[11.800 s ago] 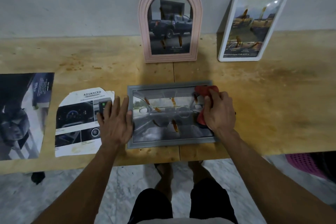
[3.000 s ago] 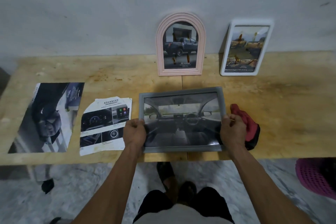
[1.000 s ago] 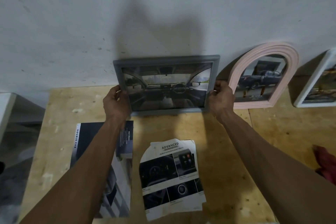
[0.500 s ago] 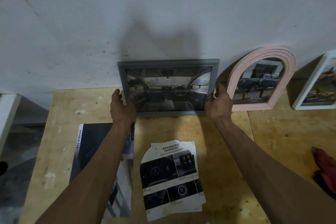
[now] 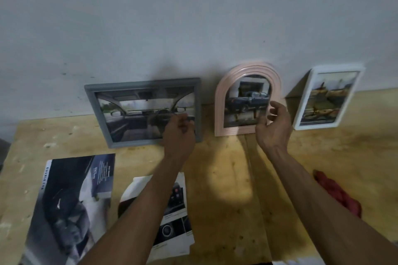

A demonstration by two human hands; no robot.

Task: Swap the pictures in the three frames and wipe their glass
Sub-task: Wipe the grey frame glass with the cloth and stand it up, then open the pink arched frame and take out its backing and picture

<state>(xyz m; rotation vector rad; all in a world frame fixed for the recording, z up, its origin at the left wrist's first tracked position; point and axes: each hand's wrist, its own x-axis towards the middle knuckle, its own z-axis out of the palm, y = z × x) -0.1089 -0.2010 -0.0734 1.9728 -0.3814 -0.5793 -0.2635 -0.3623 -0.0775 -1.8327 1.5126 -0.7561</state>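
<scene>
A grey frame (image 5: 142, 112), a pale pink arched frame (image 5: 247, 101) and a white frame (image 5: 327, 97) lean on a grey-white wall (image 5: 193, 17). The wooden table (image 5: 226, 178) is yellowish tan. A crumpled cloth (image 5: 338, 193) is red.

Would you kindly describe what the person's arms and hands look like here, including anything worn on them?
Both forearms are bare right to the frame's lower edge; no sleeves show. The left hand and right hand carry no gloves, and no watch, bracelet or ring can be made out, though the picture is slightly blurred.
</scene>
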